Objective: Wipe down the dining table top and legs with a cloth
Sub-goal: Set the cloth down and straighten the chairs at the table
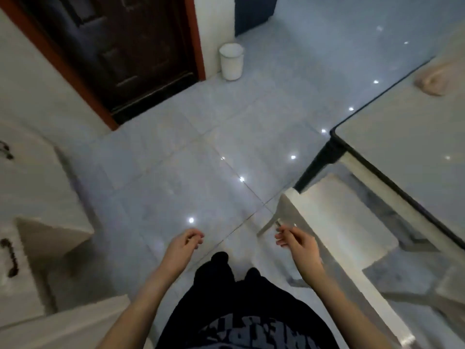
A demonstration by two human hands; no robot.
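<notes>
**A:** Start at the left. What's there?

**B:** White cabinet (32, 177) fronts, with a dark curved handle (9, 258) on the lower one. Behind them is a dark panelled door (136, 51) in a reddish-brown frame (198, 39).

**A:** And moving across?

**B:** A white waste bin (231, 62) stands on the floor against the wall, just right of the door frame. The glossy grey tiled floor (201, 137) fills the middle and carries small bright reflections of lights.

**A:** The hands?

**B:** Both are held out low in front of the person's dark trousers (226, 278), apart from each other. The left hand (185, 244) has its fingers loosely curled and grips nothing. The right hand (295, 241) is much the same, relaxed and slightly bent, with nothing I can make out in it, though the picture is blurred there. It hangs over the near corner of a white chair (334, 217).

**A:** And the table?

**B:** The dining table (407, 147) is at the right, pale-topped with a dark edge. One black leg (317, 165) shows under its near corner, and the chair sits pushed partly beneath it.

**A:** The cloth?

**B:** A crumpled beige cloth (431, 83) lies on the table top at the far right, well away from both hands.
</notes>
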